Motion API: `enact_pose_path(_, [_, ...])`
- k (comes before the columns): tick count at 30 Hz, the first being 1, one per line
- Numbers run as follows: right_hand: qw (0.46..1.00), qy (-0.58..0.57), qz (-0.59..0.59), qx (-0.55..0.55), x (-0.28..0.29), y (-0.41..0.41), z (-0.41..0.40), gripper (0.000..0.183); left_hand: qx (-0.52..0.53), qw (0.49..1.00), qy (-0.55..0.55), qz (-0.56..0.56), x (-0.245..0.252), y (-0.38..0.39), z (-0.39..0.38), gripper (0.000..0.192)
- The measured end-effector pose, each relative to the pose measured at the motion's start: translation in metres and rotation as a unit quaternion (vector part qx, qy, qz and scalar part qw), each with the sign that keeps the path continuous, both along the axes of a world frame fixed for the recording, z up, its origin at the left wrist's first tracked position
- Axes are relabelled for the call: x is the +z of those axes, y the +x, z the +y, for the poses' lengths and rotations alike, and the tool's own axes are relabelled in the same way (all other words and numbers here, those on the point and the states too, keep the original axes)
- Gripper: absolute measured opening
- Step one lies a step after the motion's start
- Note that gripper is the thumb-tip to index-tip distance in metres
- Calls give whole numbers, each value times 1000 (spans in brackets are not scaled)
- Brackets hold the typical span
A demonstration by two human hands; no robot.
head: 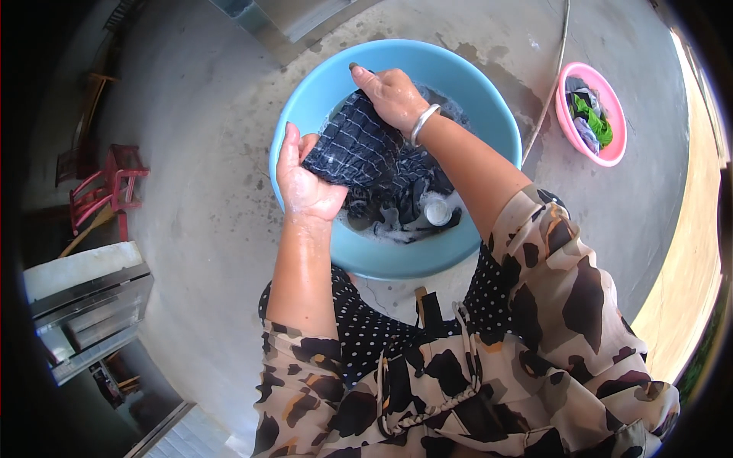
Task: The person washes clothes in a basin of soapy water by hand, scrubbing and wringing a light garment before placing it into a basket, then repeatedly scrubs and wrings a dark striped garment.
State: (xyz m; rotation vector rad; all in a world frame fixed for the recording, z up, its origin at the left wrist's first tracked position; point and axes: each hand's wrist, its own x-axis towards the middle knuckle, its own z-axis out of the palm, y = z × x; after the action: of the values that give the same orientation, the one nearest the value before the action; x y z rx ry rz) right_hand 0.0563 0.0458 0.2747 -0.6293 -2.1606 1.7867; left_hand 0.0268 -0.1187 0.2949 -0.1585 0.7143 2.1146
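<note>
A dark checked wet cloth (356,143) is stretched between my two hands above a blue plastic basin (395,260). My left hand (309,180) grips its lower left edge, thumb pointing up and palm turned partly toward me. At its upper end my right hand (395,98) holds on, with a silver bangle at the wrist. The cloth's lower part hangs toward soapy water in the basin, where more dark wet clothing (395,200) lies. A small round white object (437,212), perhaps a cup or lid, sits among the suds; what it is cannot be made out.
A pink basin (618,143) with green, grey and pale clothes stands on the concrete floor at right. A pale hose (552,94) runs past it. Red wooden chairs (123,177) are at left. A metal-framed fixture (298,23) stands beyond the blue basin.
</note>
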Motion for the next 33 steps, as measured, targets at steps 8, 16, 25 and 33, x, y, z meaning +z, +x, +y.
enact_pose_path(8, [951, -298, 74, 22, 7, 11, 4, 34, -29, 982, -166, 82, -6, 2, 7, 27])
enact_pose_path(16, [968, 227, 57, 89, 14, 19, -79, 46, -48, 990, 127, 48, -53, 7, -11, 40])
enact_pose_path(25, [909, 286, 60, 297, 34, 17, -28, 55, 77, 969, -228, 47, 7, -13, -7, 37])
enact_pose_path(33, [960, 86, 163, 211, 113, 36, -22, 36, -129, 913, -156, 354, 10, 26, -7, 53])
